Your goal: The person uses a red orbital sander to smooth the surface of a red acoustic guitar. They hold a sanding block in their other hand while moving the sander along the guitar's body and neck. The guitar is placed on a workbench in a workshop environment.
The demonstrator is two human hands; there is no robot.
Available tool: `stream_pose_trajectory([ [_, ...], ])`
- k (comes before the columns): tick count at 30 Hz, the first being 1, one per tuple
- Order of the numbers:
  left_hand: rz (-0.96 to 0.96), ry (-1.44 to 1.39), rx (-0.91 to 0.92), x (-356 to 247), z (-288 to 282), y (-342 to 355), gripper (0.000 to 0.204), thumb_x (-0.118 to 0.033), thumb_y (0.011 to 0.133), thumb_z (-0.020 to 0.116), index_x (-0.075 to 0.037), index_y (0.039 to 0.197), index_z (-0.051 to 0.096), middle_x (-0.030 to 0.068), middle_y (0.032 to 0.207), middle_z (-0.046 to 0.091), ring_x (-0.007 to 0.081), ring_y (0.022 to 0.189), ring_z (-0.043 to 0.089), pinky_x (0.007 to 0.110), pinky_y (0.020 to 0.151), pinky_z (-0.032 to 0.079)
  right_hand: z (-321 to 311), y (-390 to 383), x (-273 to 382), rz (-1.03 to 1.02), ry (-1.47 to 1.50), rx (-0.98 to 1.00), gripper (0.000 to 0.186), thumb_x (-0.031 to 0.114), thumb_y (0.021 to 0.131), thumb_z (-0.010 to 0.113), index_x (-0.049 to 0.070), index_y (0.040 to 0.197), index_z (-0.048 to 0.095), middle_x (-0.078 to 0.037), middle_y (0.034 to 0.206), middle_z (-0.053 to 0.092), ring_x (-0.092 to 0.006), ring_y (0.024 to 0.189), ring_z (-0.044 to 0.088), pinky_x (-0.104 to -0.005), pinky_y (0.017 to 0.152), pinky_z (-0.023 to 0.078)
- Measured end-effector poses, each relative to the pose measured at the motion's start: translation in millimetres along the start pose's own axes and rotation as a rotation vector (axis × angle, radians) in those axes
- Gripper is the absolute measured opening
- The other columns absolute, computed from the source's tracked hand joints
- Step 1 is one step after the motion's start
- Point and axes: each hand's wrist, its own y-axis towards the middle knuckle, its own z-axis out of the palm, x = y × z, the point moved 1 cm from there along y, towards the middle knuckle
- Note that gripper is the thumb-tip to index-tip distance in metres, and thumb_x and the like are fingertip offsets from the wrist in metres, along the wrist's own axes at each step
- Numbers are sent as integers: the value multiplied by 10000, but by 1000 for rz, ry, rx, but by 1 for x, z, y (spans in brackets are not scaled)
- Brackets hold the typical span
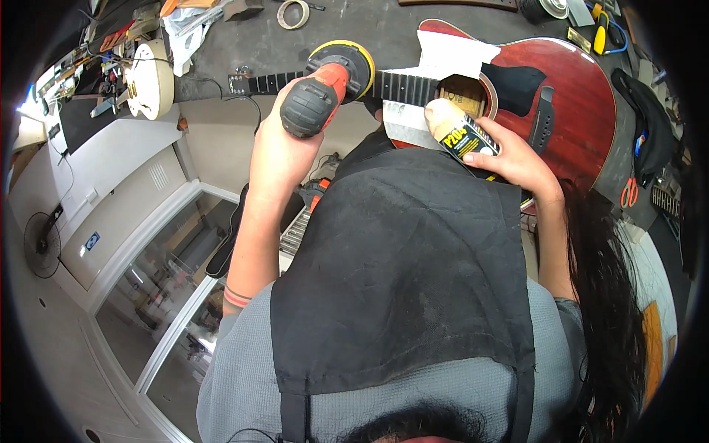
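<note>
My left hand (279, 151) is wrapped round a red and black power sander (314, 103), its round yellow-rimmed pad (362, 55) turned away from me over the guitar's neck. The fingers of my right hand (521, 159) grip a tan, round-ended pack (443, 118) with a black and yellow label; its exact kind is unclear. Beneath it lies a dark red acoustic guitar (583, 81), neck to the left. White masking sheets (454, 55) flank the fretboard (406, 88). The pack partly covers the soundhole edge. The sander hides part of the neck.
A tape roll (293, 13) lies at the back of the dark bench (221, 52). Red-handled scissors (629, 193) and a black cloth (641, 125) are right of the guitar. A cream guitar body (151, 80) stands left, near a power cord. My black apron (402, 273) touches the bench side.
</note>
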Motion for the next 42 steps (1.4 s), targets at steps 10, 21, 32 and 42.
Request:
stream_pose_trajectory([
  [10,-55,-4,6,10,1,-15,530,-93,953,770,-48,1478,712,149,1204,829,234,1137,791,387,1040,586,-3,0,3,24,5,35,792,370,959,921,-32,1560,598,-154,1359,741,-214,1256,694,-361,1140,520],
  [21,-36,84,59,14,7,-36,713,-254,989,869,-186,1631,567,217,1363,808,425,1296,768,486,1094,596,1,0,-3,-38,12,-13,750,412,954,898,16,1539,649,-136,1322,773,-215,1210,730,-372,1084,561],
  [32,28,11,54,-6,7,-14,648,-152,985,814,-174,1591,588,219,1306,823,431,1267,779,488,1063,604,1,-3,-5,-52,19,-17,765,408,956,898,10,1555,637,-144,1329,772,-219,1218,728,-375,1097,555],
  [42,68,-35,36,-3,11,-21,631,-191,1001,833,-172,1585,595,211,1330,822,413,1298,775,477,1089,595,1,-3,-3,-37,5,-20,743,379,952,900,7,1543,647,-148,1326,774,-225,1211,733,-378,1089,563],
])
